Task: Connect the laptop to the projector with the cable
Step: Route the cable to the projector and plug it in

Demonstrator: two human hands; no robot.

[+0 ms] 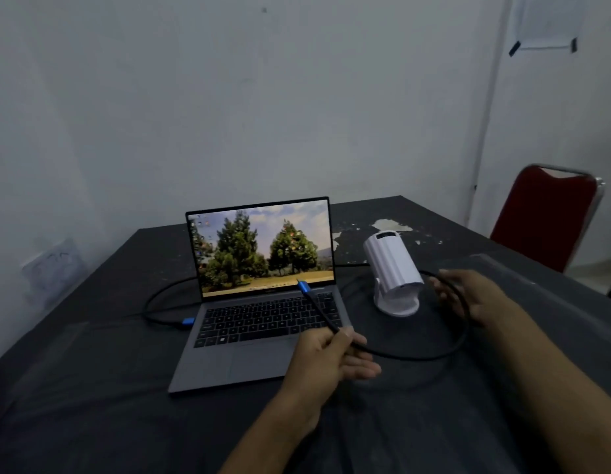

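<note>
Pinching the black cable behind its free blue plug with left-hand fingers, right hand loosely guiding slack, the person should square that plug toward the white cylindrical projector beside the open grey laptop, whose left side seemingly has the other plug.

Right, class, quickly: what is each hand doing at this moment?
Left hand: pinching the black cable below its blue plug.
Right hand: curled around the same cable's loop.
</note>
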